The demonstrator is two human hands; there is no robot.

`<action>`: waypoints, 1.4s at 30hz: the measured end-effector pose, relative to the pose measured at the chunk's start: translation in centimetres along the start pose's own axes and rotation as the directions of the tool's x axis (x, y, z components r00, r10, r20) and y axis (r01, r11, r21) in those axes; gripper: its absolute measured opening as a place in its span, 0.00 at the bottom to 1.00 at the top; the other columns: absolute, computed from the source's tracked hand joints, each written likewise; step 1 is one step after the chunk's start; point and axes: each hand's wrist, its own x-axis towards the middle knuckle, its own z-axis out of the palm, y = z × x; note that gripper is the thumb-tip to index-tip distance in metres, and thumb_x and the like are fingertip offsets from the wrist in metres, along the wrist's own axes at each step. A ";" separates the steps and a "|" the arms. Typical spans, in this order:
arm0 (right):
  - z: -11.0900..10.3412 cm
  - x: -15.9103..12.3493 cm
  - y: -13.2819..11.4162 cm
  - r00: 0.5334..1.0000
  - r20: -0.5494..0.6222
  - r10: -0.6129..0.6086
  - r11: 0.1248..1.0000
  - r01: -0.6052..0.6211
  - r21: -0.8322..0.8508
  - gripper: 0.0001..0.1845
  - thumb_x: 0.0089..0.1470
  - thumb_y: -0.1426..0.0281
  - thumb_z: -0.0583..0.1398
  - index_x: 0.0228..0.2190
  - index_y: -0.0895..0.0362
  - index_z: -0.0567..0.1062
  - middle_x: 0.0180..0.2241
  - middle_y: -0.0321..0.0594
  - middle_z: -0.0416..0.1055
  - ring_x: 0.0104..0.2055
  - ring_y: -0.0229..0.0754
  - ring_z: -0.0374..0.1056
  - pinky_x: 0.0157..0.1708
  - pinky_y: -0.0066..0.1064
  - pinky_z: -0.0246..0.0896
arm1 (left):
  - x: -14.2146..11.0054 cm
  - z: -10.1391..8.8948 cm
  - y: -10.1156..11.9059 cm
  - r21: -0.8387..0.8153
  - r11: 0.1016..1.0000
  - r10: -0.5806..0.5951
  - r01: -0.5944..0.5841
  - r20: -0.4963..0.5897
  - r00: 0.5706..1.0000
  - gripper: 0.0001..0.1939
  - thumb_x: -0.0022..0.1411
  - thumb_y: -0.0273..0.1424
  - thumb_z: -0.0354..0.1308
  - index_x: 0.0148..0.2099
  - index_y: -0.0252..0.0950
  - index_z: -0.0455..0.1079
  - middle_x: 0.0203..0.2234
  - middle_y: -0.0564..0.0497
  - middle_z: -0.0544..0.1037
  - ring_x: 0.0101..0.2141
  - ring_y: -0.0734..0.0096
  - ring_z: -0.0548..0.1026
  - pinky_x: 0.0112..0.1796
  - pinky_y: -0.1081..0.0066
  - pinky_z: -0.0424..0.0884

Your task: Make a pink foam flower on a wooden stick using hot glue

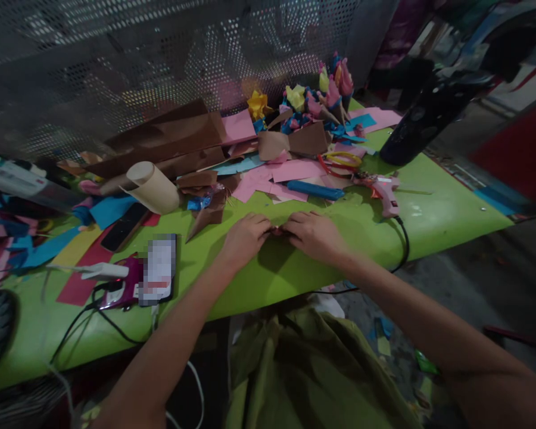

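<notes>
Over the green table [236, 292], my left hand [246, 237] and my right hand [315, 235] meet with fingers curled in a pinch. Between their fingertips is a small brownish-pink piece [277, 231], mostly covered by the fingers; it looks like rolled or folded paper. Just beyond my hands lie a blue paper roll [315, 190] and pink paper sheets [297, 170]. A pointed brown paper piece [208, 215] rests left of my left hand. The pink glue gun [386, 193] lies to the right, its black cable running over the table's front edge.
Paper flowers [333, 98] stand at the back beside a perforated metal panel [161, 65]. A dark tumbler [413, 128] leans at the right. Scissors [342, 161] lie among scraps. Leftward are a brown paper roll [154, 187], a phone [158, 268], a power strip [125, 283] and cables.
</notes>
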 end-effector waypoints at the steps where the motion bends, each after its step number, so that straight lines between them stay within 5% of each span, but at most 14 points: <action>1: 0.0 0.1 0.1 1.000 -0.001 0.002 1.000 -0.002 0.003 0.10 0.60 0.72 0.57 0.37 0.58 0.79 0.37 0.44 0.75 0.39 0.44 0.68 0.37 0.33 0.51 | 0.0 0.0 0.0 -0.004 1.000 0.000 0.000 -0.003 1.000 0.04 0.63 0.25 0.57 0.39 0.36 0.73 0.36 0.48 0.78 0.41 0.63 0.73 0.42 0.63 0.71; 13: 1.1 0.1 0.7 0.997 -0.074 0.010 0.996 -0.004 0.087 0.11 0.60 0.75 0.57 0.35 0.58 0.80 0.33 0.43 0.73 0.37 0.42 0.66 0.36 0.31 0.53 | -0.8 1.1 0.3 0.273 0.952 0.156 -0.140 -0.037 0.987 0.09 0.66 0.25 0.53 0.47 0.33 0.72 0.40 0.44 0.78 0.43 0.60 0.73 0.41 0.63 0.69; 29: 1.7 0.7 1.8 0.982 -0.114 0.150 0.916 -0.095 0.391 0.05 0.54 0.73 0.61 0.32 0.56 0.80 0.32 0.40 0.75 0.33 0.40 0.68 0.30 0.29 0.53 | 0.3 0.1 0.0 0.240 0.953 0.178 -0.185 0.049 0.983 0.10 0.67 0.24 0.51 0.43 0.31 0.73 0.36 0.44 0.77 0.40 0.62 0.73 0.40 0.64 0.70; 34: 1.4 0.1 1.4 0.980 -0.192 0.050 0.969 -0.001 0.248 0.13 0.54 0.75 0.60 0.41 0.55 0.79 0.39 0.43 0.76 0.37 0.44 0.69 0.33 0.31 0.55 | 0.6 0.0 0.0 0.207 0.967 0.145 -0.149 0.038 0.989 0.10 0.67 0.23 0.50 0.42 0.31 0.73 0.35 0.45 0.77 0.40 0.62 0.73 0.41 0.65 0.70; 38: 1.4 0.0 1.0 0.988 -0.152 -0.035 0.995 0.048 0.085 0.14 0.54 0.79 0.56 0.37 0.58 0.79 0.35 0.45 0.76 0.36 0.45 0.68 0.36 0.34 0.55 | 0.6 -0.1 0.1 0.152 0.981 0.114 -0.119 0.044 0.993 0.11 0.67 0.24 0.50 0.43 0.33 0.73 0.36 0.46 0.77 0.40 0.63 0.73 0.41 0.64 0.70; 42: 1.7 0.2 0.9 0.988 -0.156 -0.014 0.995 0.028 0.091 0.14 0.54 0.80 0.55 0.35 0.58 0.79 0.33 0.45 0.75 0.35 0.45 0.67 0.34 0.33 0.54 | 0.4 0.1 0.2 0.176 0.976 0.123 -0.129 0.043 0.992 0.11 0.68 0.24 0.49 0.43 0.31 0.73 0.37 0.44 0.76 0.40 0.62 0.73 0.42 0.63 0.70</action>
